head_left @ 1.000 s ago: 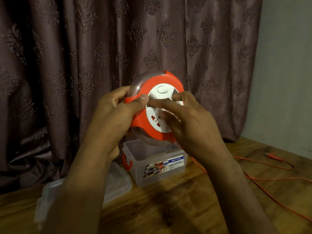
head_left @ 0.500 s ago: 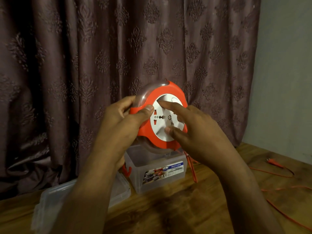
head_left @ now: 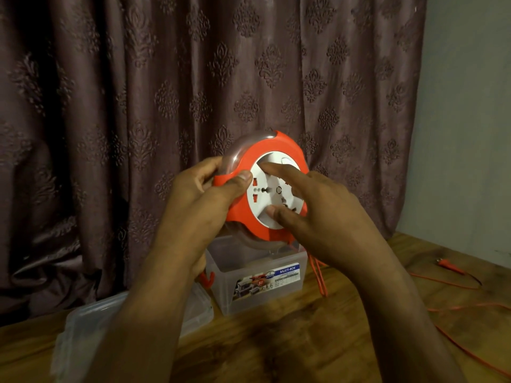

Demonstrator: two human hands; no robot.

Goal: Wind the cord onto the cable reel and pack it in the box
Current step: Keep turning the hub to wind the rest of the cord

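Above a wooden surface [head_left: 276,341], the person's left hand [head_left: 199,200] grips the rim of a round orange cable reel with a clear plastic housing [head_left: 249,217], thumb pressed on the orange front edge and fingers curled round the back, holding it upright in the air with its face toward the camera. The right hand [head_left: 318,214] rests on the reel's white circular socket plate [head_left: 269,193], forefinger stretched across the upper part and thumb tip pressing the lower part, the other fingers bent behind; it touches the plate rather than clasping it. From the bottom of the reel a thin orange cord [head_left: 319,275] hangs down to the surface, then trails away to the right in loose lines, ending near a small orange plug [head_left: 449,265] lying well apart by the wall. Directly below the raised reel stands a clear rectangular plastic storage box with a "MULTI-BOX" label [head_left: 265,283], open at the top, an orange latch [head_left: 206,279] on its left side. Just beside it to the left, partly hidden by the left forearm, lies a clear plastic lid [head_left: 83,327] flat on the surface. Behind everything hangs a dark brown patterned curtain [head_left: 193,78], with a plain grey wall [head_left: 470,134] to the right.
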